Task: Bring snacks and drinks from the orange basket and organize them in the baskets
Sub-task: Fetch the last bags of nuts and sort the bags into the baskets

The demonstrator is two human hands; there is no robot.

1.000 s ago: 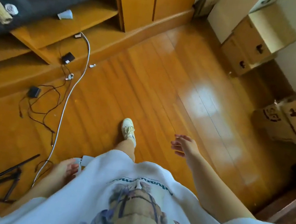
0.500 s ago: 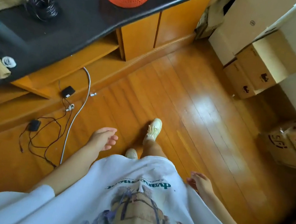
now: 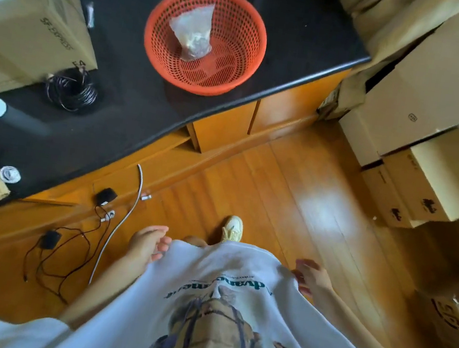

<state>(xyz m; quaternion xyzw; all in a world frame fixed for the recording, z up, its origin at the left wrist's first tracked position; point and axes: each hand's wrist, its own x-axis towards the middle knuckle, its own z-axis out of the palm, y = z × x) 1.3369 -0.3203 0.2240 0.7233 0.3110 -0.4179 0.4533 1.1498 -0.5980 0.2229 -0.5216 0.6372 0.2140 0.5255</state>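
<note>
The person stands on a wood floor (image 3: 291,213) facing a black counter (image 3: 130,111), both arms hanging low at the sides of a white shirt (image 3: 217,306). The left hand (image 3: 146,243) sits just beside the shirt's hem, palm turned inward, its fingers (image 3: 162,245) loosely curled and relaxed, holding nothing. The right hand (image 3: 311,275) hangs at the other side of the shirt, blurred; its fingers look loose and spread, and nothing is in them.

The orange basket (image 3: 205,40) stands on the counter, near its front edge and well ahead of both hands. One clear bag (image 3: 192,32) of snacks lies inside it, tilted against the mesh wall.

A cardboard box (image 3: 34,13) stands at the counter's left, with a black cable coil (image 3: 71,89) just beside it. More boxes (image 3: 427,114) are stacked at the right. Cables (image 3: 68,245) trail across the floor below the counter. One shoe (image 3: 232,229) shows ahead of the shirt.
</note>
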